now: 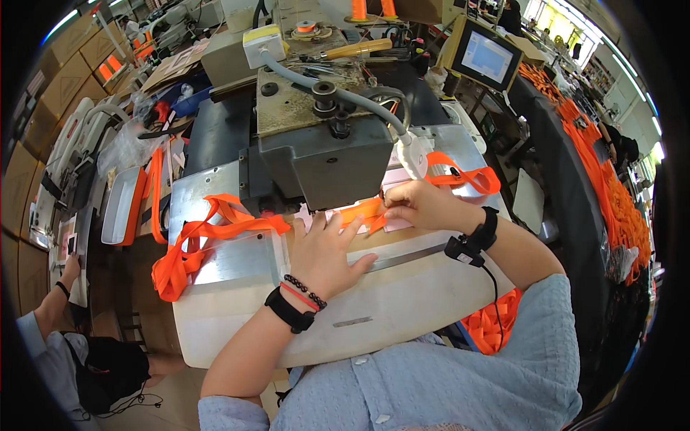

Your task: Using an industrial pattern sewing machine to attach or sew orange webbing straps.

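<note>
Below the head of a large grey sewing machine [327, 161], a flat orange webbing strap [359, 211] lies across a pale template plate [395, 224]. My left hand [325, 251] rests with spread fingers, its fingertips touching the strap's near edge. My right hand [424, 205] is closed, thumb and index finger pinching the strap's right part, where a small orange end angles toward me. Loops of the orange strap [215, 228] trail to the left over the metal bed. Another loop [478, 181] with a small black piece curls beyond my right hand. The machine's head hides the needle area.
A white-topped worktable [359, 323] lies under my forearms. An orange-and-white tray [122, 208] stands at left. A monitor [485, 54] is at the back right, and heaped orange straps [604, 179] cover a black table. A co-worker's arm [54, 302] shows at far left.
</note>
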The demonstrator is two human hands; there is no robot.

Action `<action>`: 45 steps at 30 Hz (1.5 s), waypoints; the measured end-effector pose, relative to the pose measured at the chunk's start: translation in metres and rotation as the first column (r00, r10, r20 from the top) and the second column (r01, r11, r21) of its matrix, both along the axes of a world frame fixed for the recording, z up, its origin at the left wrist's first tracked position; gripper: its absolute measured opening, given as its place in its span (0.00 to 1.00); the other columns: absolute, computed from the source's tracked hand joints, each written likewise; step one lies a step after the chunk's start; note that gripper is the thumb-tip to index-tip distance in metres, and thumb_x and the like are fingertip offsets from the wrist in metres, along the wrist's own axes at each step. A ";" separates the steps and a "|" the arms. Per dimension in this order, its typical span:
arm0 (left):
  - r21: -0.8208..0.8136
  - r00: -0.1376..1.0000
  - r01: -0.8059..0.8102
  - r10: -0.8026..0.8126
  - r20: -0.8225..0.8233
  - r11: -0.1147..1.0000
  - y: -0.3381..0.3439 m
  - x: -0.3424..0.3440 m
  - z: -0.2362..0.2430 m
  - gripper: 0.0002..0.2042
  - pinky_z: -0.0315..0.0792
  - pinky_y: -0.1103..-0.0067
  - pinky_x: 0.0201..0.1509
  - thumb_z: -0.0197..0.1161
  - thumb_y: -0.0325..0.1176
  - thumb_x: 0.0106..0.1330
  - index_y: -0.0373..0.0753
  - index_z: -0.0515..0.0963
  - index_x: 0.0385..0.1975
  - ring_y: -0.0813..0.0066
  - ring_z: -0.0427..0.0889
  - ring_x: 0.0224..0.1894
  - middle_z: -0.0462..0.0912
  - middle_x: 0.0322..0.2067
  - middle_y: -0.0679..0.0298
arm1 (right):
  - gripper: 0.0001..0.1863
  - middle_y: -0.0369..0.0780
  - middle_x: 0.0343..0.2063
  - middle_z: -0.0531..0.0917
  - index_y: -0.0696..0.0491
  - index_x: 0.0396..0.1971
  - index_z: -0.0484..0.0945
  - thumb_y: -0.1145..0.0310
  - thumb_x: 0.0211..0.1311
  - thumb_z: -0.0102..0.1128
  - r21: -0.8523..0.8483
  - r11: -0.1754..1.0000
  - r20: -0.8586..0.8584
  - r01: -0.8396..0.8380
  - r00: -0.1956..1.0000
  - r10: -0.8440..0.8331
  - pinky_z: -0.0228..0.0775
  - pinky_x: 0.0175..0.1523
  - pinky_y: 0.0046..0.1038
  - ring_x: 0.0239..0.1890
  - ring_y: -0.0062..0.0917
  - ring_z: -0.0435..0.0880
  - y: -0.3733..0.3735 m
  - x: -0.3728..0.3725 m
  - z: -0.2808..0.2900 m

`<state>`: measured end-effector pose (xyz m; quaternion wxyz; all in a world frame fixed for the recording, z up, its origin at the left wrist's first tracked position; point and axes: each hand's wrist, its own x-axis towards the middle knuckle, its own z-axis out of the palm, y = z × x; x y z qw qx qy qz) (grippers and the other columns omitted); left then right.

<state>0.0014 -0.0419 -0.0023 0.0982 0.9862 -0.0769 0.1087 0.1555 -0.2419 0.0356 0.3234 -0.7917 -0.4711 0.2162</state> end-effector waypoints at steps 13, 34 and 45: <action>-0.022 0.998 0.012 -0.014 -0.062 1.000 -0.001 -0.001 0.008 0.32 0.52 0.36 0.65 0.66 0.61 0.58 0.47 0.79 0.57 0.55 0.70 0.63 0.76 0.56 0.57 | 0.14 0.36 0.22 0.78 0.57 0.26 0.74 0.65 0.66 0.67 0.062 0.990 -0.317 0.123 0.943 -0.097 0.69 0.20 0.22 0.17 0.15 0.76 0.039 0.007 -0.041; -0.056 0.971 0.173 -0.180 -0.156 0.983 0.032 0.000 0.016 0.30 0.56 0.54 0.57 0.71 0.53 0.56 0.56 0.78 0.61 0.57 0.71 0.55 0.76 0.49 0.67 | 0.13 0.37 0.25 0.79 0.55 0.35 0.77 0.64 0.58 0.69 -0.103 0.927 -0.146 0.360 0.917 -0.372 0.72 0.35 0.30 0.27 0.25 0.77 0.059 -0.019 -0.040; -0.105 0.966 0.185 -0.201 -0.165 0.977 0.035 0.000 0.017 0.30 0.57 0.55 0.57 0.70 0.51 0.57 0.57 0.78 0.62 0.56 0.70 0.56 0.74 0.48 0.62 | 0.13 0.38 0.28 0.79 0.55 0.37 0.76 0.65 0.58 0.67 -0.058 0.930 -0.048 0.362 0.930 -0.365 0.73 0.39 0.30 0.31 0.27 0.78 0.059 -0.017 -0.054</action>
